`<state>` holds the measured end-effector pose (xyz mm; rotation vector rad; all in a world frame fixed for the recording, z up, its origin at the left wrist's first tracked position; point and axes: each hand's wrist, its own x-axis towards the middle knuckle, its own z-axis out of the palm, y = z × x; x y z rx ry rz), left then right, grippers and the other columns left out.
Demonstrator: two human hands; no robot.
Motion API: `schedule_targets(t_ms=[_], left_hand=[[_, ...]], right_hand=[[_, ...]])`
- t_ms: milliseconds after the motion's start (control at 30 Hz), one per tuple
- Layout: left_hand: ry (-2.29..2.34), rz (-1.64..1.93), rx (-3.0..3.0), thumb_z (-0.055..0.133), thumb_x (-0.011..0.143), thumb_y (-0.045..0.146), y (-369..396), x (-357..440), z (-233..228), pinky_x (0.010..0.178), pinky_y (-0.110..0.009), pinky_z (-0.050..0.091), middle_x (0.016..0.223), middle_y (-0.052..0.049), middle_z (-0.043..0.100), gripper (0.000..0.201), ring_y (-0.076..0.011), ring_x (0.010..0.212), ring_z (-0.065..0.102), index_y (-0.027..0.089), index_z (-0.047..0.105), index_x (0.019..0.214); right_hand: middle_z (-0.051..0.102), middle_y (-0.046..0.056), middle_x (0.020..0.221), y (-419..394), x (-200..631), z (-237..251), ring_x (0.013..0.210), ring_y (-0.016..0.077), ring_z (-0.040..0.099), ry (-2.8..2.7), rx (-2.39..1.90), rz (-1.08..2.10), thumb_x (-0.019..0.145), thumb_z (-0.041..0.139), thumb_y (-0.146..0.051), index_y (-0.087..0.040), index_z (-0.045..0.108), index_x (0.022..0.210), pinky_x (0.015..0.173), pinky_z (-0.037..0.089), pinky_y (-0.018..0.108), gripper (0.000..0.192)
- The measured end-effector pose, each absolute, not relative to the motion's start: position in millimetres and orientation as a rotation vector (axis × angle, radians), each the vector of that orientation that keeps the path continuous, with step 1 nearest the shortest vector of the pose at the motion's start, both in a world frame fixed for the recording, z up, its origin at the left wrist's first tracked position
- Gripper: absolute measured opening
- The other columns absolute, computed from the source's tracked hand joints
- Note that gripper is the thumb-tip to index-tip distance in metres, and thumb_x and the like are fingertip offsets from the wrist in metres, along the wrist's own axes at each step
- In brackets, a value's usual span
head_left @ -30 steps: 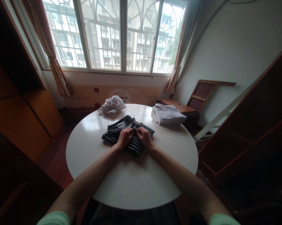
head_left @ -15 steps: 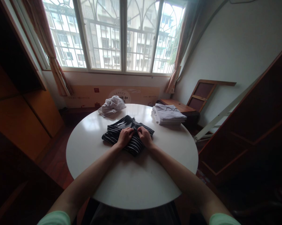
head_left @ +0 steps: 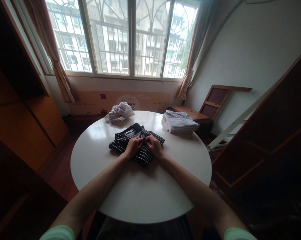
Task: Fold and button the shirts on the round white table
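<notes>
Wide window behind, one round white table, and dead centre, one striped black garment, long axis left to right, one corner pointing at the person. One pale folded stack, layers hard to count; one crumpled white bundle. Left hand and right hand pinch the garment's middle, fingertips partly hidden.

At mid-frame, the left hand and right hand pinch the garment, fingertips partly hidden; the bit between is too small to tell. The bundle covers some print on the board. The top edge crops the window.
</notes>
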<state>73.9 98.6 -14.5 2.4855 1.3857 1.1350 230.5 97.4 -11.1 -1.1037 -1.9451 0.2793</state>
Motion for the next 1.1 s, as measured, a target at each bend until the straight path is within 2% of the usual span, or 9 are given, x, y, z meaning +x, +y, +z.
schedule_targets(t_ms=[433, 700, 967, 1100], left_hand=[[1.229, 1.154, 2.507, 0.048, 0.081, 0.020, 97.4, 72.2, -11.1, 0.064, -0.026, 0.043, 0.071, -0.003, 0.059, 0.020, -0.0125, 0.062, 0.051, 0.017, 0.069, 0.081], [1.205, 1.231, 2.440, 0.049, 0.081, 0.020, 97.8, 73.6, -13.2, 0.074, -0.030, 0.045, 0.083, -0.004, 0.063, 0.020, -0.0152, 0.073, 0.057, 0.019, 0.066, 0.092], [1.553, 1.531, 2.187, 0.048, 0.075, 0.013, 91.6, 71.8, -3.8, 0.083, -0.036, 0.042, 0.085, -0.004, 0.060, 0.014, -0.0194, 0.085, 0.055, 0.018, 0.058, 0.083], [1.417, 1.532, 2.184, 0.040, 0.073, 0.006, 84.6, 72.9, 7.4, 0.084, -0.033, 0.041, 0.080, -0.001, 0.058, 0.020, -0.0166, 0.082, 0.054, 0.019, 0.055, 0.078]], right_hand=[[0.060, 0.001, 0.073, 98.7, 229.6, -8.9, 0.069, 0.0156, 0.055, -1.836, -1.160, 0.484, 0.072, 0.050, -0.022, -0.019, 0.056, 0.072, 0.069, 0.042, 0.029, 0.007], [0.055, -0.001, 0.064, 114.7, 242.2, -8.6, 0.060, 0.0151, 0.051, -1.423, -1.261, 0.506, 0.068, 0.049, -0.027, -0.020, 0.049, 0.067, 0.059, 0.041, 0.028, 0.007], [0.056, 0.002, 0.065, 114.5, 256.1, -1.4, 0.061, 0.0157, 0.050, -1.252, -1.219, 0.355, 0.072, 0.051, -0.035, -0.019, 0.049, 0.069, 0.061, 0.041, 0.028, 0.016], [0.056, 0.001, 0.066, 102.2, 246.5, 7.6, 0.061, 0.0150, 0.052, -1.340, -1.162, 0.316, 0.075, 0.050, -0.034, -0.019, 0.051, 0.073, 0.061, 0.042, 0.028, 0.016]])
